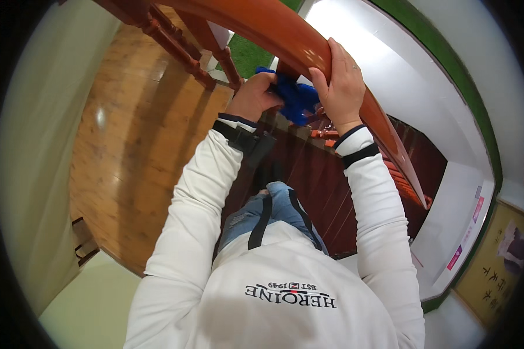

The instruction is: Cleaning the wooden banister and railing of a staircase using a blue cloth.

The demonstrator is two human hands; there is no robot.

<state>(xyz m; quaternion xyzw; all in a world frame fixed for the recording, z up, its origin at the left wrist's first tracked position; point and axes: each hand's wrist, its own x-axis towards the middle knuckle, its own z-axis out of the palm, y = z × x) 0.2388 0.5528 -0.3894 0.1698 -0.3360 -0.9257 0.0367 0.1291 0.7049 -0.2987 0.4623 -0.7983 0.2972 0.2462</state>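
Before me a glossy reddish-brown handrail (262, 26) runs from the upper left down to the right. My right hand (343, 83) rests on it, thumb on the near side and fingers laid over the top; a ring shows on one finger. My left hand (255, 94) grips a crumpled blue cloth (299, 98) just below the rail, beside a baluster. The cloth hangs between my two hands, and its far part passes near a post under the rail. Some of the left fingers are hidden behind the cloth.
Turned wooden balusters (192, 65) stand at the upper left, over a wood-plank floor (126, 144). Dark red stairs (318, 196) descend below me to the right. A white wall (401, 65) with green trim curves around the stairwell, and a framed picture (498, 261) hangs at right.
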